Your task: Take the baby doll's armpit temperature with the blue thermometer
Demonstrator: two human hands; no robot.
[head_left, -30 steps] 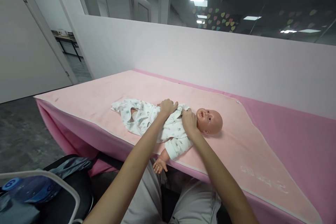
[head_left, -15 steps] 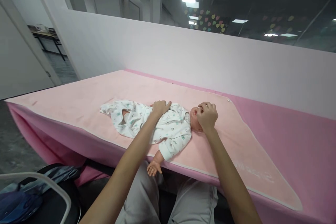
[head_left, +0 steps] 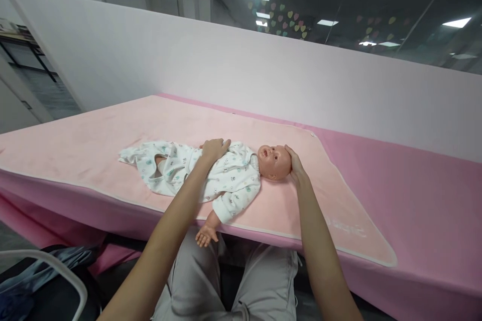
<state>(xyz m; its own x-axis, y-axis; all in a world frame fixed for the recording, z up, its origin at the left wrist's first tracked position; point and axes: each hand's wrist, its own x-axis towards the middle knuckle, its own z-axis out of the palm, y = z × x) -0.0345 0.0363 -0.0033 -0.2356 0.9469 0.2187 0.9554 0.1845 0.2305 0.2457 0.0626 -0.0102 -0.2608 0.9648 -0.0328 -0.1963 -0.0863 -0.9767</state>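
Observation:
A baby doll [head_left: 231, 175] lies on its back on a pale pink mat, its head to the right. It wears a white patterned sleepsuit [head_left: 235, 163], and a gap in the cloth near the legs shows some of its skin. My left hand [head_left: 215, 149] rests over the doll's torso, thumb apart from the fingers. Around the crown of the doll's head [head_left: 274, 163] my right hand [head_left: 294, 161] is cupped, with some fingers hidden behind it. One doll arm [head_left: 208, 230] reaches over the table's front edge, palm up.
The pale pink mat [head_left: 181, 116] lies over a darker pink cloth [head_left: 376, 175] on the table. Behind it stands a white wall [head_left: 233, 70] with glass above. At the lower left is a chair [head_left: 71, 281] with clothing on it. My legs are under the table edge.
My right hand has gone from over the doll's face to the crown of its head, uncovering the face. My left hand stays on the torso. The view has turned slightly to the right.

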